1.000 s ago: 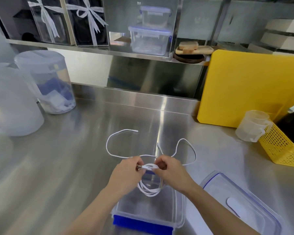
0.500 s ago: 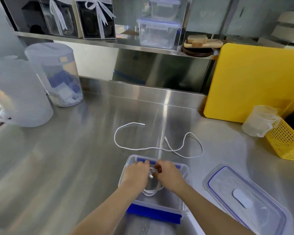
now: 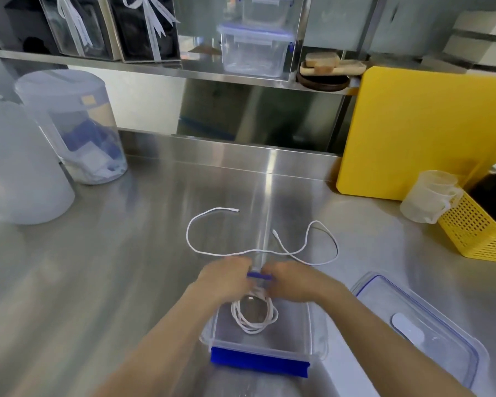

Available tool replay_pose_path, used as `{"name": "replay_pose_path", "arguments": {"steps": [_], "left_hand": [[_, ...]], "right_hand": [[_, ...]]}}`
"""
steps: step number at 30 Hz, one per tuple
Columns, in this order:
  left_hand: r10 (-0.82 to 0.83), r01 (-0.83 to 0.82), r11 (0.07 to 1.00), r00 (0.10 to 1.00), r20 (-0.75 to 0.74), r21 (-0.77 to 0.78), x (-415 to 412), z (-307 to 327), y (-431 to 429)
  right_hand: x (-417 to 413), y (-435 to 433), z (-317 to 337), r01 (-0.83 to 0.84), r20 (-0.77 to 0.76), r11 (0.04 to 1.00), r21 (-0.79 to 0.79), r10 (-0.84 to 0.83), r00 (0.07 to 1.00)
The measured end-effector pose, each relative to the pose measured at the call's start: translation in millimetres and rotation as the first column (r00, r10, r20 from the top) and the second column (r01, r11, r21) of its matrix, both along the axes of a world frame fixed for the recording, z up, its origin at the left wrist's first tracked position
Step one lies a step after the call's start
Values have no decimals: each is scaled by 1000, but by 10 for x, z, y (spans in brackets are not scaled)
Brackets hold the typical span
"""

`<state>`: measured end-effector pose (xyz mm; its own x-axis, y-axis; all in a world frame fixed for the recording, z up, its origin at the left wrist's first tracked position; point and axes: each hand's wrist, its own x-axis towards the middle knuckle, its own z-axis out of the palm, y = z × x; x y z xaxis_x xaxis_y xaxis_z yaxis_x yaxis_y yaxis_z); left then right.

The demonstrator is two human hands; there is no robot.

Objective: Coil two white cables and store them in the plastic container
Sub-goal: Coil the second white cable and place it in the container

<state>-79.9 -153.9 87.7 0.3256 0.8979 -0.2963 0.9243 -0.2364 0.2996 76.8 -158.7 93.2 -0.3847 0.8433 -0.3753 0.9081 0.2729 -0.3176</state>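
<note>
A clear plastic container (image 3: 317, 333) with a blue clip on its near side stands open at the counter's front edge. One white cable, coiled (image 3: 252, 328), lies on its bottom. My left hand (image 3: 226, 279) and right hand (image 3: 294, 283) hover palm-down over the container's far rim, blurred by motion, with the top of the coil reaching up between them. Whether either hand grips the coil is unclear. The second white cable (image 3: 188, 234) lies loose in wide loops on the steel counter just beyond my hands.
The container's lid (image 3: 441, 325) lies to the right. A yellow cutting board (image 3: 418, 130) leans at the back right, with stacked measuring cups (image 3: 427, 199) and a yellow basket (image 3: 476, 233) near it. Two large translucent tubs (image 3: 69, 124) stand at the left.
The hands lowered the coiled cable from above the container down onto its bottom, then moved forward over the far rim. The loose cable has not moved.
</note>
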Motion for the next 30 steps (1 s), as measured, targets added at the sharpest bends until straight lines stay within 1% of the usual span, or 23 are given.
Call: {"name": "replay_pose_path", "arguments": {"steps": [1, 2, 3, 5, 6, 7, 8, 9, 12, 14, 17, 19, 22, 24, 25, 26, 27, 29, 30], "left_hand": [[8, -10, 999, 999, 50, 39, -40, 102, 77], [14, -25, 993, 996, 94, 114, -83, 180, 150], [19, -49, 975, 990, 141, 215, -124, 222, 229], [20, -126, 899, 969, 247, 420, -199, 219, 348], [11, -164, 853, 955, 297, 496, -236, 179, 405], [-3, -181, 825, 946, 324, 536, -272, 115, 464], [-16, -173, 822, 945, 326, 542, -309, 40, 517], [-27, -146, 842, 950, 311, 519, -347, -49, 571], [-56, -30, 930, 974, 222, 366, -449, -336, 700], [-47, 15, 966, 992, 118, 258, -521, -499, 760], [-58, 69, 989, 995, -84, 129, -616, -700, 794], [-79, 91, 987, 993, -91, 131, -651, -772, 789], [-72, 69, 971, 997, 4, 229, -626, -774, 767], [-3, -33, 969, 989, 145, 243, -568, -689, 774], [37, -95, 965, 972, 232, 246, -530, -618, 783], [50, -142, 954, 943, 328, 264, -480, -533, 795], [29, -167, 940, 908, 418, 297, -423, -441, 803], [-40, -188, 918, 831, 554, 348, -300, -236, 828], [-57, -198, 917, 795, 604, 347, -241, -133, 843]], "right_hand": [[29, 66, 127, -10, -29, 1000, -7, 10, 1000], [50, 128, 235, 2, -65, 1000, 5, -1, 998], [54, 200, 308, 25, -103, 999, 48, -20, 994], [38, 304, 338, 86, -159, 971, 222, -51, 986], [22, 353, 297, 114, -170, 945, 308, -64, 983], [13, 396, 231, 132, -173, 922, 364, -72, 982], [6, 444, 146, 133, -169, 912, 388, -72, 983], [4, 494, 53, 118, -154, 916, 383, -63, 986], [38, 660, -213, 45, -79, 962, 270, -25, 997], [76, 772, -348, 25, -17, 984, 178, -22, 1000], [99, 874, -482, 27, 60, 997, 77, -31, 998], [76, 895, -539, 6, 80, 998, 61, -11, 997], [46, 910, -609, -48, 92, 994, 98, 39, 995], [48, 923, -621, -28, 80, 992, 126, 18, 997], [49, 933, -609, 3, 52, 990, 143, -10, 999], [49, 941, -578, 40, 7, 985, 169, -42, 999], [41, 946, -530, 80, -58, 975, 208, -69, 996], [22, 953, -398, 158, -240, 944, 289, -88, 967], [19, 960, -320, 197, -327, 930, 311, -90, 941]]}}
